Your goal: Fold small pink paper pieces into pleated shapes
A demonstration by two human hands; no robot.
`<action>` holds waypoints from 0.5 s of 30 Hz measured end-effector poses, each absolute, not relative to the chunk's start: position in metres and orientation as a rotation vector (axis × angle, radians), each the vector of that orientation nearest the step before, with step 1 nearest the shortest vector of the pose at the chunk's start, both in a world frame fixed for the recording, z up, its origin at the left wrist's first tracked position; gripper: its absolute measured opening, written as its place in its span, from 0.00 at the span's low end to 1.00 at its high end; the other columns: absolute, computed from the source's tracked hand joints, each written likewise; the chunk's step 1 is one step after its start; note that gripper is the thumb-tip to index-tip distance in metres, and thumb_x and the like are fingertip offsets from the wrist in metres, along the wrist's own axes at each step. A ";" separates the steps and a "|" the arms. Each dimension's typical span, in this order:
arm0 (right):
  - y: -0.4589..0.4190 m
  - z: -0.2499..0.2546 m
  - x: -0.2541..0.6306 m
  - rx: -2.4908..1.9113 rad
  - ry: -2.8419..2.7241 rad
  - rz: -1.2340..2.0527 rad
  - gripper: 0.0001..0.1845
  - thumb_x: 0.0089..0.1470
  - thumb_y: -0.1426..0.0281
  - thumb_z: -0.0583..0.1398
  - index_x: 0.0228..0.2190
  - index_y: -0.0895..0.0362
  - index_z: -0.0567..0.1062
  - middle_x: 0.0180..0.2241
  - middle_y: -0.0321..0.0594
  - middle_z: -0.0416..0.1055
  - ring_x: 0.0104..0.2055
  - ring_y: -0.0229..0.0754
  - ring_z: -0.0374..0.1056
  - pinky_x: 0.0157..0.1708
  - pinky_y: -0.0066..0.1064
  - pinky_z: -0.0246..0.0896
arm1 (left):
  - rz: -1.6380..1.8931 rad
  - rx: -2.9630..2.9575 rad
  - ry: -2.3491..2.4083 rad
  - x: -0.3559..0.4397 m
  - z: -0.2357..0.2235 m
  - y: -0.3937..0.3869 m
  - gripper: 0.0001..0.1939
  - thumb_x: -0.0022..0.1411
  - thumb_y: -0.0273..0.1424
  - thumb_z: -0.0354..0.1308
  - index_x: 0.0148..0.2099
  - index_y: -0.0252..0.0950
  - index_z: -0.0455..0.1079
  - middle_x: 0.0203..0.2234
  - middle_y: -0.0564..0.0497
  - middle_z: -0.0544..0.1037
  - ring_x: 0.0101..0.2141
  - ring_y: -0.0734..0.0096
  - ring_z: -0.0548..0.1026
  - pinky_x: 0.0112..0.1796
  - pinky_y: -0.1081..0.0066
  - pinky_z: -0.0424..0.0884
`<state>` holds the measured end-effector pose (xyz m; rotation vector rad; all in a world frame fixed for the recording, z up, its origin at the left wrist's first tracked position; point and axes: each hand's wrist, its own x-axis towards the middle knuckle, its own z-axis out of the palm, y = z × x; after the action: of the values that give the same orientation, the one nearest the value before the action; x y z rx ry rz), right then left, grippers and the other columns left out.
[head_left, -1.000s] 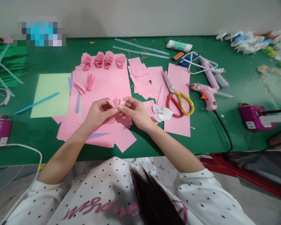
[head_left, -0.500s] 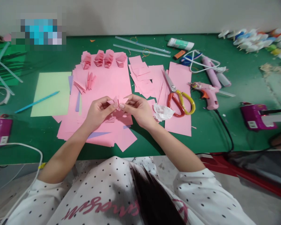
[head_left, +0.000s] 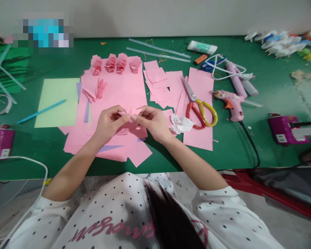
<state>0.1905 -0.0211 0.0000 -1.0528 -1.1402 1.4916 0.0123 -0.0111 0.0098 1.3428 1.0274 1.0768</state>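
Between my fingertips is a small folded piece of pink paper (head_left: pixel 131 111), pinched from both sides. My left hand (head_left: pixel 111 123) is closed on its left part and my right hand (head_left: pixel 153 123) on its right part, the thumbs nearly meeting in front. Below them lies a stack of pink paper sheets (head_left: pixel 114 98). Along the far edge of that stack stand several pleated pink paper pieces (head_left: pixel 121 64). Nearer, at the left, are narrow folded pink strips (head_left: pixel 101 88). My fingers partly cover the piece I hold.
Right of the stack are small pink paper squares (head_left: pixel 157 77), red-and-yellow-handled scissors (head_left: pixel 200 110) and a crumpled white tissue (head_left: pixel 181 123). Farther right lies a pink glue gun (head_left: pixel 233 103) with its cord. A blue pen (head_left: pixel 41 111) rests on a pale green sheet (head_left: pixel 58 90).
My hands stay in nearly the same place. The pink paper's folds sit slightly differently between my fingers, its left flap less visible. The whole view has shifted a little.
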 end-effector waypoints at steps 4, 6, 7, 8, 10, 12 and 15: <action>-0.022 0.002 0.189 -1.030 -1.123 1.570 0.23 0.44 0.52 0.73 0.25 0.56 0.73 0.22 0.31 0.73 0.23 0.33 0.69 0.25 0.26 0.69 | 1.097 1.325 1.024 0.011 0.007 -0.010 0.19 0.55 0.43 0.71 0.27 0.37 0.67 0.20 0.57 0.66 0.21 0.78 0.65 0.23 0.74 0.63; -0.023 0.003 0.189 -1.033 -1.126 1.584 0.23 0.45 0.51 0.72 0.26 0.56 0.73 0.23 0.31 0.74 0.23 0.33 0.70 0.25 0.27 0.70 | 1.102 1.312 1.029 0.011 0.005 -0.011 0.18 0.55 0.43 0.71 0.28 0.38 0.68 0.21 0.56 0.68 0.21 0.77 0.66 0.23 0.73 0.64; -0.023 0.003 0.189 -1.034 -1.127 1.585 0.22 0.46 0.51 0.72 0.27 0.56 0.73 0.23 0.32 0.74 0.23 0.33 0.71 0.25 0.27 0.70 | 1.103 1.305 1.035 0.012 0.005 -0.011 0.19 0.56 0.44 0.71 0.28 0.38 0.68 0.21 0.56 0.68 0.21 0.77 0.66 0.23 0.73 0.63; -0.023 0.003 0.189 -1.035 -1.127 1.586 0.22 0.46 0.51 0.71 0.28 0.56 0.74 0.23 0.32 0.74 0.23 0.33 0.71 0.25 0.27 0.70 | 1.103 1.298 1.041 0.012 0.005 -0.011 0.19 0.56 0.44 0.70 0.28 0.38 0.68 0.20 0.57 0.68 0.20 0.78 0.65 0.22 0.73 0.62; -0.023 0.003 0.190 -1.021 -1.134 1.598 0.21 0.48 0.51 0.70 0.28 0.56 0.75 0.24 0.32 0.75 0.23 0.33 0.71 0.25 0.27 0.71 | 1.122 1.295 1.049 0.014 0.006 -0.012 0.19 0.57 0.45 0.70 0.28 0.38 0.68 0.19 0.57 0.68 0.19 0.79 0.64 0.21 0.73 0.61; -0.023 0.002 0.190 -0.990 -1.143 1.612 0.20 0.50 0.52 0.70 0.28 0.56 0.76 0.25 0.33 0.76 0.23 0.32 0.71 0.25 0.27 0.71 | 1.167 1.307 1.048 0.015 0.007 -0.012 0.19 0.56 0.45 0.70 0.28 0.38 0.68 0.21 0.56 0.70 0.21 0.78 0.66 0.23 0.73 0.63; -0.022 0.001 0.189 -0.978 -1.141 1.602 0.19 0.49 0.53 0.71 0.29 0.56 0.77 0.24 0.33 0.76 0.23 0.33 0.71 0.25 0.26 0.71 | 1.237 1.332 1.043 0.015 0.007 -0.012 0.19 0.56 0.43 0.71 0.28 0.36 0.69 0.22 0.55 0.72 0.24 0.78 0.68 0.26 0.74 0.66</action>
<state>0.1888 -0.0223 0.0009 -0.9775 -1.1405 1.6019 0.0153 -0.0121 0.0072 1.3319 1.0425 1.2367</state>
